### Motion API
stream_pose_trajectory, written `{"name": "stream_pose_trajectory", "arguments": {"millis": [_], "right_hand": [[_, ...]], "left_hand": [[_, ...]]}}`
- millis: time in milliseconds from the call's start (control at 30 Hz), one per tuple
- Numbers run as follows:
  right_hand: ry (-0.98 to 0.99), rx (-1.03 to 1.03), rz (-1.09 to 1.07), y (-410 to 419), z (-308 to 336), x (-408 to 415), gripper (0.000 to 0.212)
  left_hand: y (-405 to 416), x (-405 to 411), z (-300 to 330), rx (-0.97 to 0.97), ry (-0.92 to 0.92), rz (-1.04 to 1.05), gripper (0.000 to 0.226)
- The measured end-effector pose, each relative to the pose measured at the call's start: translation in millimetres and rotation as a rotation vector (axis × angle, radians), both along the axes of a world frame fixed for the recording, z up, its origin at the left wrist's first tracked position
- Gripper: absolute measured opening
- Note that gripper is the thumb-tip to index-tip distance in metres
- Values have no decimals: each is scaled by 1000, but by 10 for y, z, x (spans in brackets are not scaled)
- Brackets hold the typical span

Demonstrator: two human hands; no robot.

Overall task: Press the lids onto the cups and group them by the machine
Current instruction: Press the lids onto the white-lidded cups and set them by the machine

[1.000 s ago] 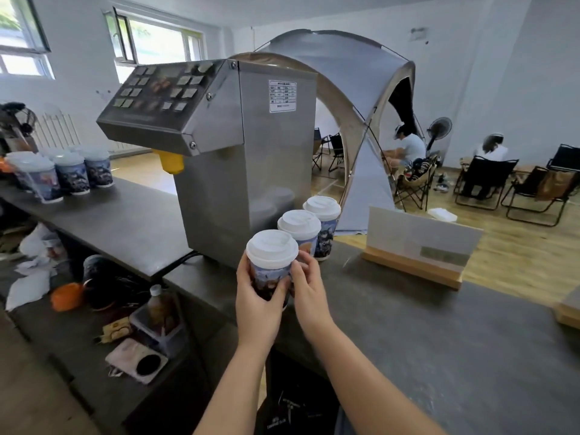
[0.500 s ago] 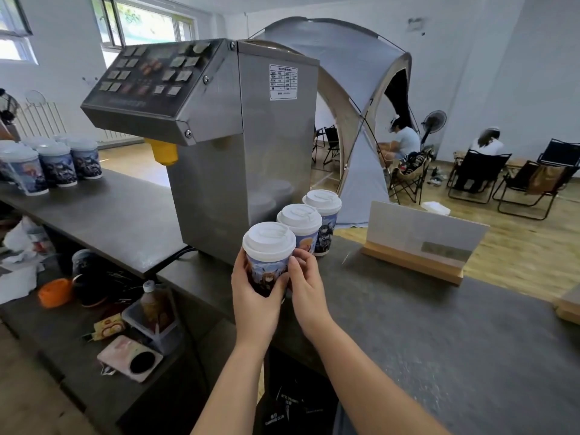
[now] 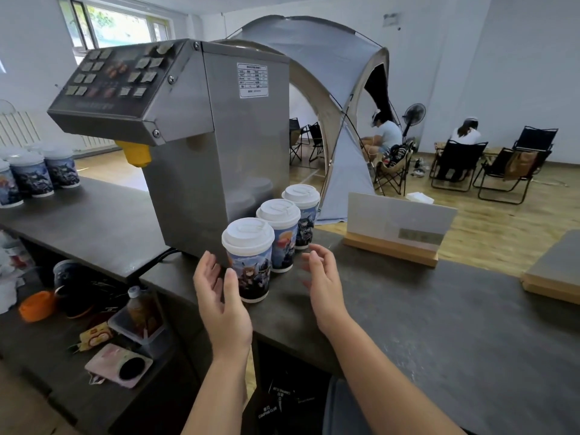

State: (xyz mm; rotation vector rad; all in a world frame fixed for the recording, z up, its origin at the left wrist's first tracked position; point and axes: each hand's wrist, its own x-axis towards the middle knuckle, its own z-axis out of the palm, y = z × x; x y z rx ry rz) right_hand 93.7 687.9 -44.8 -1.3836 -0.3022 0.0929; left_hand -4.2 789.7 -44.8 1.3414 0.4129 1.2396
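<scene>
Three printed cups with white lids stand in a row against the right side of the steel machine [image 3: 216,158]: a near cup [image 3: 249,262], a middle cup [image 3: 281,237] and a far cup [image 3: 303,216]. My left hand [image 3: 219,296] is open just left of the near cup, its thumb close to the cup's side. My right hand [image 3: 323,281] is open to the right of the row, apart from the cups. Several more lidded cups [image 3: 31,175] stand on the counter at the far left.
A card sign on a wooden base [image 3: 392,237] stands right of the cups on the dark counter [image 3: 439,324]. A wooden block [image 3: 552,277] lies at the right edge. A lower shelf at left holds a bottle [image 3: 139,306], an orange lid [image 3: 36,306] and clutter. Behind are a tent and seated people.
Both hands held the near cup and set it down by the machine. They have now let go and opened, drawn apart to either side.
</scene>
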Motion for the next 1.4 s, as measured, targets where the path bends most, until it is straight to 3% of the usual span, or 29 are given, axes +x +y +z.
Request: {"name": "stream_pose_trajectory", "arguments": {"millis": [200,333,467,833,1100,1267,1400], "right_hand": [[4,34,-86,-462,123,13,20],[-12,54,-191,-908,209,49,21],[-60,36,-324,-1601,247,93,25],[-56,76,-940,-4334,295,-215,28],[-25,21,-1372,-6218,207,-682,18],[-16,17,-1359,-7056,289,-740,36],[6,-45,-1277,-7470,275,-598,46]], "left_hand": [[-414,5,179,136,-137,-18,34],[-845,224,224,169,-122,-240,20],[-1437,532,184,150,-20,-503,20],[-3850,939,158,133,198,-1096,26],[-5917,910,288,173,302,-1438,24],[-6977,1003,381,266,374,-1484,15],[-7590,1164,465,331,445,-1505,45]]}}
